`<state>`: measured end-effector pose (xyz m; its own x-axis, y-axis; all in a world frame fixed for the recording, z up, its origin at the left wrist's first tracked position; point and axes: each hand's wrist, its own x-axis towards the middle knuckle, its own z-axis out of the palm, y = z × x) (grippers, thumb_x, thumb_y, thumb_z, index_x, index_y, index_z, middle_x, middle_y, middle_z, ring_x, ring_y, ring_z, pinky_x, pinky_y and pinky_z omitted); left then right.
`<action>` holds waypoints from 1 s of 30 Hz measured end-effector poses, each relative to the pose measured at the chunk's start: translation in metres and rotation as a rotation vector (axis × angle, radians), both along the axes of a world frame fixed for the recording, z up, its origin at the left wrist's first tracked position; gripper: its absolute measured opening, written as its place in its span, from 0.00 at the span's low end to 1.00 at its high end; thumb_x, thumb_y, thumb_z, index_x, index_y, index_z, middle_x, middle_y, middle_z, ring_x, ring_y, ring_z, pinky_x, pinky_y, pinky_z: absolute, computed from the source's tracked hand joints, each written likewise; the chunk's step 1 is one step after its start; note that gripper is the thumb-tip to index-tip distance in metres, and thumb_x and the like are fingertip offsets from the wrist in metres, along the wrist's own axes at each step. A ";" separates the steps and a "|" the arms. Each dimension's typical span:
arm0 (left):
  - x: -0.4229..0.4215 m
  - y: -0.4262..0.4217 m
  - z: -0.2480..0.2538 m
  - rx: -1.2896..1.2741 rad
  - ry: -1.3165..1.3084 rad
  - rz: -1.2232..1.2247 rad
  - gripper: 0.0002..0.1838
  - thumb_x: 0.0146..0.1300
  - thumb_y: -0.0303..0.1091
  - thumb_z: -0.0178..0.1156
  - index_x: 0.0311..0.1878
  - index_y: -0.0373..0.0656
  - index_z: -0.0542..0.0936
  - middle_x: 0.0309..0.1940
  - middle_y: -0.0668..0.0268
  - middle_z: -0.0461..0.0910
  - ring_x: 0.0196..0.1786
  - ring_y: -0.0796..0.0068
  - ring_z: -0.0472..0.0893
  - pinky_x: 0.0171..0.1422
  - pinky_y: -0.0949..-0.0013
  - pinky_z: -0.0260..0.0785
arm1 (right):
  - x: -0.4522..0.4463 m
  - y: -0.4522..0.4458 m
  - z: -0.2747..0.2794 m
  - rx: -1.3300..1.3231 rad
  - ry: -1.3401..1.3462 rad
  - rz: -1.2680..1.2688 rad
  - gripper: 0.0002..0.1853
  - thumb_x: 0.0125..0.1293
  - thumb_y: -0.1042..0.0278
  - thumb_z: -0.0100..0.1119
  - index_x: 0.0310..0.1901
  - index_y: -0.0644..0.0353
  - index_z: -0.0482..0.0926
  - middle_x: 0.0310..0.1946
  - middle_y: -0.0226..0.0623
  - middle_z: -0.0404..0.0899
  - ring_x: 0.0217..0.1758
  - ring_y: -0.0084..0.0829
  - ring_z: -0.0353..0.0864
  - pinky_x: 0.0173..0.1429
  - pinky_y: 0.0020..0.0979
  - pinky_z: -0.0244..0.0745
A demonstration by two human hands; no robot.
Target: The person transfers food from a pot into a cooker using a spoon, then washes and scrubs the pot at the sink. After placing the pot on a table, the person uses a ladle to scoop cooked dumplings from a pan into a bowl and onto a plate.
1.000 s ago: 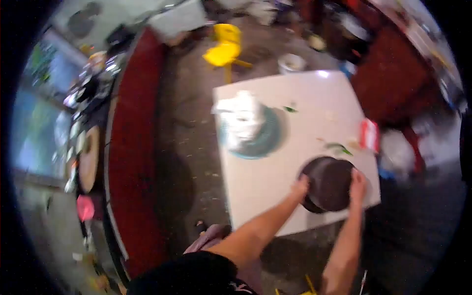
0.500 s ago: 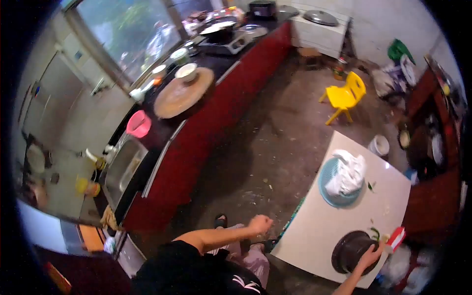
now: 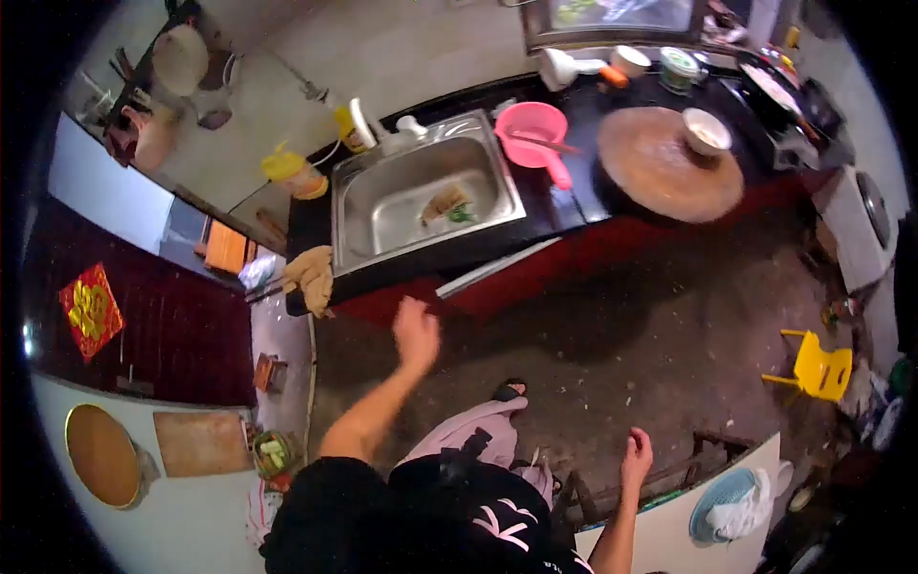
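My left hand (image 3: 416, 330) is loosely curled with nothing visible in it, held over the floor before the counter and nearest to the sink (image 3: 359, 256). A brown clump with green leaves (image 3: 448, 207) lies in the basin. Low in the view, my right hand (image 3: 636, 461) hangs beside the pale table (image 3: 622, 550), its fingers apart and empty. On that table a blue basket (image 3: 706, 505) holds a white cloth (image 3: 744, 512). To the right of the sink, a pink dipper (image 3: 534, 122) has a brown stick lying across it.
A round wooden board (image 3: 650, 177) carrying a white bowl (image 3: 706, 134) sits on the dark counter, near the stove (image 3: 796, 148). A tan rag (image 3: 311, 277) drapes over the counter's left corner. A yellow chair (image 3: 820, 368) stands on the floor at right.
My view has swung left toward the sink. My right hand has come away from the dark round pot on the table, which is now out of view. My left hand stays empty.
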<state>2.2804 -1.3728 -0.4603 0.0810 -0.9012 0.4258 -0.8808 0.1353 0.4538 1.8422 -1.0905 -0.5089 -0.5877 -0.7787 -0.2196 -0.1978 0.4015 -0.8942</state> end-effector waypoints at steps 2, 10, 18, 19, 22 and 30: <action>0.100 -0.036 0.008 -0.098 -0.193 0.154 0.18 0.54 0.28 0.59 0.49 0.34 0.75 0.53 0.45 0.73 0.56 0.43 0.72 0.60 0.48 0.64 | 0.031 -0.062 0.007 0.007 0.039 0.141 0.12 0.67 0.75 0.54 0.50 0.64 0.78 0.45 0.36 0.81 0.50 0.28 0.78 0.57 0.29 0.72; 0.267 -0.085 -0.008 0.442 -0.264 0.357 0.29 0.56 0.33 0.64 0.63 0.41 0.72 0.60 0.47 0.71 0.65 0.45 0.68 0.68 0.51 0.62 | 0.117 -0.175 0.025 0.019 0.126 0.485 0.13 0.68 0.70 0.54 0.52 0.59 0.79 0.47 0.45 0.81 0.45 0.42 0.83 0.48 0.37 0.77; 0.140 -0.065 0.028 0.366 0.632 -0.010 0.18 0.72 0.39 0.52 0.55 0.35 0.78 0.52 0.61 0.78 0.51 0.66 0.77 0.57 0.65 0.68 | 0.173 -0.198 0.050 0.042 -0.191 0.316 0.12 0.69 0.64 0.54 0.51 0.54 0.81 0.41 0.37 0.84 0.40 0.31 0.83 0.44 0.33 0.78; 0.127 -0.068 0.033 0.565 0.460 -0.073 0.19 0.73 0.40 0.48 0.53 0.36 0.80 0.50 0.60 0.79 0.51 0.67 0.78 0.58 0.64 0.68 | 0.176 -0.201 0.055 0.040 -0.218 0.290 0.12 0.69 0.64 0.54 0.51 0.55 0.81 0.40 0.37 0.84 0.40 0.27 0.82 0.43 0.33 0.78; 0.026 -0.044 0.033 0.706 0.603 -0.413 0.22 0.75 0.43 0.43 0.56 0.36 0.78 0.51 0.59 0.79 0.53 0.65 0.78 0.61 0.62 0.69 | 0.179 -0.209 0.054 -0.057 -0.141 0.275 0.18 0.66 0.73 0.52 0.57 0.54 0.76 0.52 0.42 0.79 0.52 0.40 0.79 0.54 0.37 0.74; -0.229 0.106 0.128 1.263 0.512 -1.301 0.22 0.54 0.33 0.68 0.49 0.39 0.70 0.39 0.67 0.75 0.42 0.77 0.73 0.49 0.70 0.69 | 0.107 -0.058 0.003 -0.403 -0.554 -0.446 0.17 0.59 0.80 0.57 0.51 0.60 0.80 0.46 0.41 0.81 0.52 0.35 0.79 0.59 0.30 0.71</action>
<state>2.0517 -1.2669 -0.3325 -0.9319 -0.2189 -0.2892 -0.2827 -0.0610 0.9573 1.9488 -1.1483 -0.5060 -0.7493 -0.5784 -0.3225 0.4178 -0.0351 -0.9079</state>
